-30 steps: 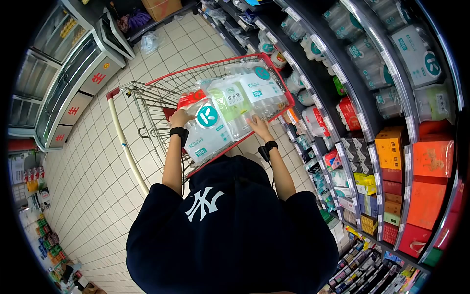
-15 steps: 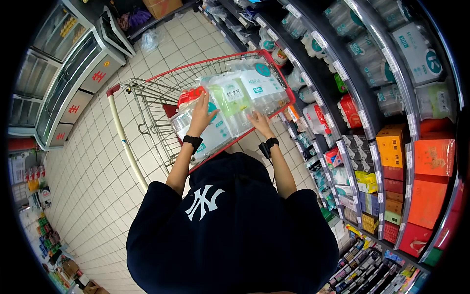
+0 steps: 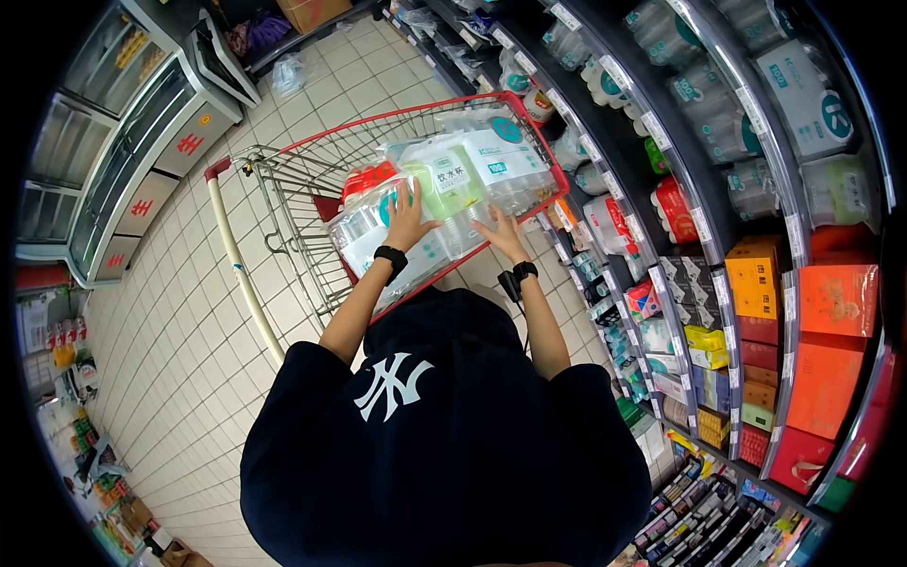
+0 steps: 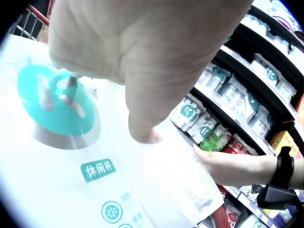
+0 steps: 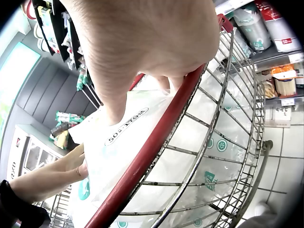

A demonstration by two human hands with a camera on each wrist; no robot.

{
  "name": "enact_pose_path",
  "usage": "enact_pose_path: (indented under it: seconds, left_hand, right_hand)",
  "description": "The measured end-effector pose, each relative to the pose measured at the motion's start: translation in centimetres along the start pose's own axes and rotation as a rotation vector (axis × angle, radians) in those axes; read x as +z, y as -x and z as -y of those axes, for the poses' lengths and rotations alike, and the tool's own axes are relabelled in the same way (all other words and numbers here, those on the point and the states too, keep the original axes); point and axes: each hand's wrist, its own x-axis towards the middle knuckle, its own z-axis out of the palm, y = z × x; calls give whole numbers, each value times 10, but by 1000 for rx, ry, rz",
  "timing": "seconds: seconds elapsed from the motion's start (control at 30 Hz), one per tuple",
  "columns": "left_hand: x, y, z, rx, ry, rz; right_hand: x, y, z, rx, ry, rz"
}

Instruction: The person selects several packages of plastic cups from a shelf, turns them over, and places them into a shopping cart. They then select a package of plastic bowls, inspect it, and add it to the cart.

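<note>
Packs of plastic cups lie in a wire shopping cart with a red rim (image 3: 312,144). In the head view the left hand (image 3: 406,223), fingers spread and straight, rests on the near-left pack (image 3: 422,260). A green-labelled pack (image 3: 448,180) lies in the middle, and a white-and-teal pack (image 3: 505,161) at the right. The right hand (image 3: 503,236) touches the middle pack's near edge beside the cart rim. The left wrist view shows the left palm (image 4: 147,52) over a teal-logo pack (image 4: 57,175). In the right wrist view the right hand (image 5: 147,42) is over the red rim (image 5: 147,156), its fingertips partly hidden.
Shelves with cup packs (image 3: 713,113) and boxes (image 3: 836,302) curve along the right. The cart's pale handle (image 3: 244,274) is at the left, with tiled floor (image 3: 179,350) around it. Freezer cases (image 3: 142,170) stand at the far left, and a clear bag (image 3: 288,74) lies on the floor.
The left hand has lifted from the red item's side and moved right, onto the near pack by the middle one. That near pack appears turned or tilted. The right hand has barely moved.
</note>
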Motion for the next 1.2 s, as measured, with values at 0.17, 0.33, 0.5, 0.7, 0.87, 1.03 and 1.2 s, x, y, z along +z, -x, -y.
enact_pose_path:
  seconds: [0.17,0.33,0.5,0.7,0.87,1.03,1.2]
  left_hand:
    - [1,-2,-3,-12,-10,16]
    - [4,1,0,20,6,11]
    - [2,0,-2,36,59,44]
    - [-16,0,-16,-30,101,151]
    - [-21,2,-21,-94,183,376]
    - [-10,6,-20,-58,159,343]
    - [-25,5,-30,-145,185,482]
  right_hand:
    - [-4,4,12,28,96,0]
    - [2,1,6,23,153,-43]
    - [-2,-1,7,53,170,-41]
    - [-15,-1,-4,67,-214,24]
    - [-22,-2,4,22,-278,44]
    - [-20,-8,26,270,167,172]
    - [-14,-12,7,109,41,72]
